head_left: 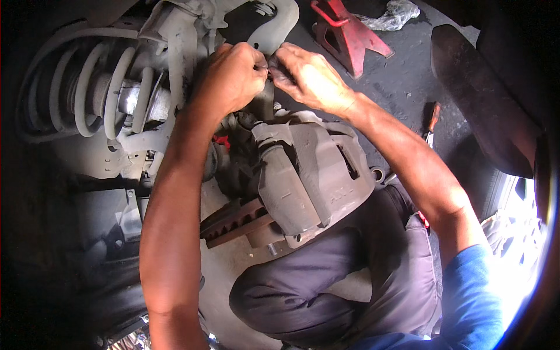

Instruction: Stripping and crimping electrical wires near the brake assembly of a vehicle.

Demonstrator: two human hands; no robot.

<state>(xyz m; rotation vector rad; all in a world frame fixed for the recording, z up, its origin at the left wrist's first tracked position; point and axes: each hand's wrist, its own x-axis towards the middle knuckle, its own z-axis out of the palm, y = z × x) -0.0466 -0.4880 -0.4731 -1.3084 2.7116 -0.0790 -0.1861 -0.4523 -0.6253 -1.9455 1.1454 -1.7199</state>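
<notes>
My left hand (pixel 236 76) and my right hand (pixel 306 76) meet at the top centre, close beside a curved grey metal arm (pixel 279 29) of a car's suspension. Both have their fingers curled and pinched together; whatever they grip is too small and too covered to make out. Just below them sits a large grey brake caliper (pixel 315 175) over a rusty, vented brake disc (pixel 233 224). Left of my left forearm is a coil spring (pixel 114 99) around a strut.
A red jack stand (pixel 350 41) is on the dark floor at the upper right, near a crumpled clear plastic bag (pixel 394 14). A wooden-handled tool (pixel 433 119) lies right of my right forearm. My bent legs (pixel 303 280) are below the caliper.
</notes>
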